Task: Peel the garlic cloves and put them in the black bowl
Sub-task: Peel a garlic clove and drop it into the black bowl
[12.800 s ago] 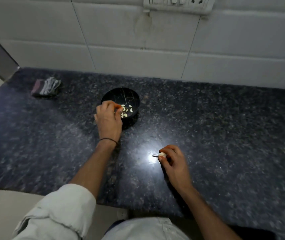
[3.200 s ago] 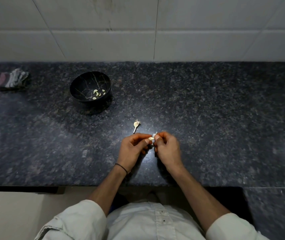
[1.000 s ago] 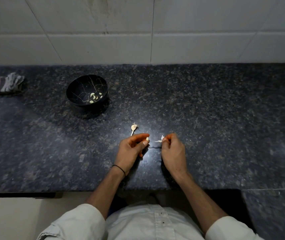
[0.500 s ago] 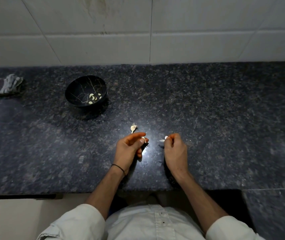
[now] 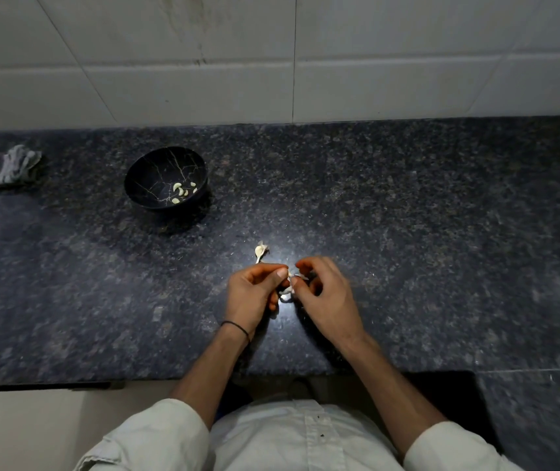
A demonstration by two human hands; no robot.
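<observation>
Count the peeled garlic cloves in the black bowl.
6 garlic cloves, all in the near right part of the black bowl: five in a cluster, one apart toward the near wall. Others may hide behind it.

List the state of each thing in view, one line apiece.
black bowl: upright on the counter, holding several peeled cloves.
garlic clove: pinched between both hands, loose skin showing.
left hand: pinches the garlic clove.
right hand: pinches the garlic clove.
garlic scrap: lying loose on counter beyond the hands.
cloth: crumpled, far left.
</observation>
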